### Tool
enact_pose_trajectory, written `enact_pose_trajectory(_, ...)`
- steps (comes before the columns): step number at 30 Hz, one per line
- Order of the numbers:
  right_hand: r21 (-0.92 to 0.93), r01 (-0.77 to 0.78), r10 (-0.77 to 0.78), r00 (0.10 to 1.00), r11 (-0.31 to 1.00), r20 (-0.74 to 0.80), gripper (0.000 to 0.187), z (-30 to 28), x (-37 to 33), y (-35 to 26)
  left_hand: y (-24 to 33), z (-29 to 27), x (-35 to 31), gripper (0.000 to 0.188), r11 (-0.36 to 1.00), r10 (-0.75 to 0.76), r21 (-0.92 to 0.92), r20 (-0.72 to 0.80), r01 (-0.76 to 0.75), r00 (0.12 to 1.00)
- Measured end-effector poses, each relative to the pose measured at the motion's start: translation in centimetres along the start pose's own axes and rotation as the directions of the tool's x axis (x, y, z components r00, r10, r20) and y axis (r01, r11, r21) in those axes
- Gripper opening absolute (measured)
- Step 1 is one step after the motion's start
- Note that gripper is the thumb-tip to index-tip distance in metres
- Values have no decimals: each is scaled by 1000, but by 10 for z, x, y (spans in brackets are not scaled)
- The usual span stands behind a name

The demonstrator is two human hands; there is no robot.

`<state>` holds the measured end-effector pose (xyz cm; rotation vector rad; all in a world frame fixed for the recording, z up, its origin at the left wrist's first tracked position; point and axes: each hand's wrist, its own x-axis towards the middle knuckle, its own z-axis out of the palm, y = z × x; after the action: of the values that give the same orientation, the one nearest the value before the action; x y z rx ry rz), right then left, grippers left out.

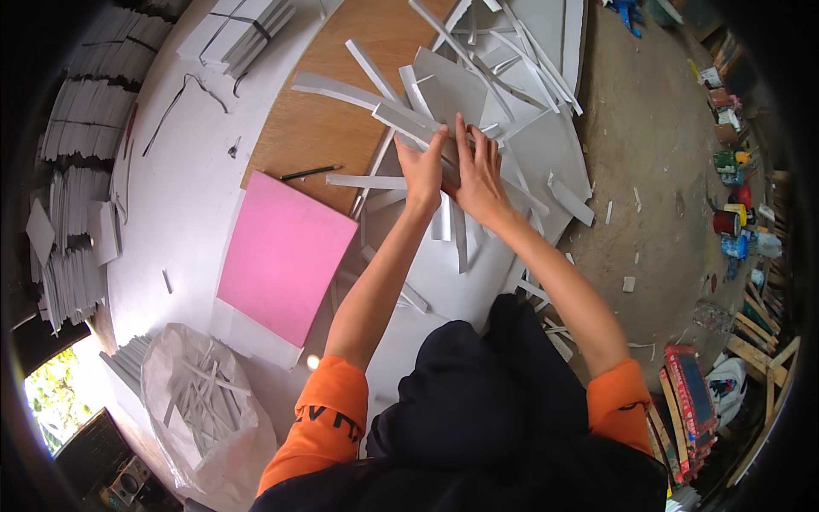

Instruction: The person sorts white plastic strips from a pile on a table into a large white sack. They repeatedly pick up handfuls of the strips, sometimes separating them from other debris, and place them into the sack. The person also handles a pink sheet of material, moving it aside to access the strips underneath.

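Note:
Both my hands are in a loose heap of white board strips on the white work surface. My left hand is closed around some strips from the left, its thumb along a long strip that sticks out to the upper left. Close beside it, my right hand curves over strips from the right, index finger fairly straight. The strips between and beneath my palms are partly hidden. Other strip ends poke out below my wrists. How many pieces I hold cannot be made out.
A pink board and a black pencil lie left, by a brown wooden board. Tied white stacks stand at the far left. A plastic sack of strips is near left. Paint cans line the right side.

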<state>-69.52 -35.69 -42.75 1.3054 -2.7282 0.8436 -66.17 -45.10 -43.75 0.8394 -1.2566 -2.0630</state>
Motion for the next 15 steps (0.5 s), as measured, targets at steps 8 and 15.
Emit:
enact_pose_trajectory(8,28,406,-405,901,914,158,82,-51,73,-71,100,-48,21,51,962,213,-128,-189,-239,959)
enact_pose_trajectory(15,410,431,-403,902,804,-159,97,17,159,-165,185,-142,50,55,887,264,-276,-353,-370,897)
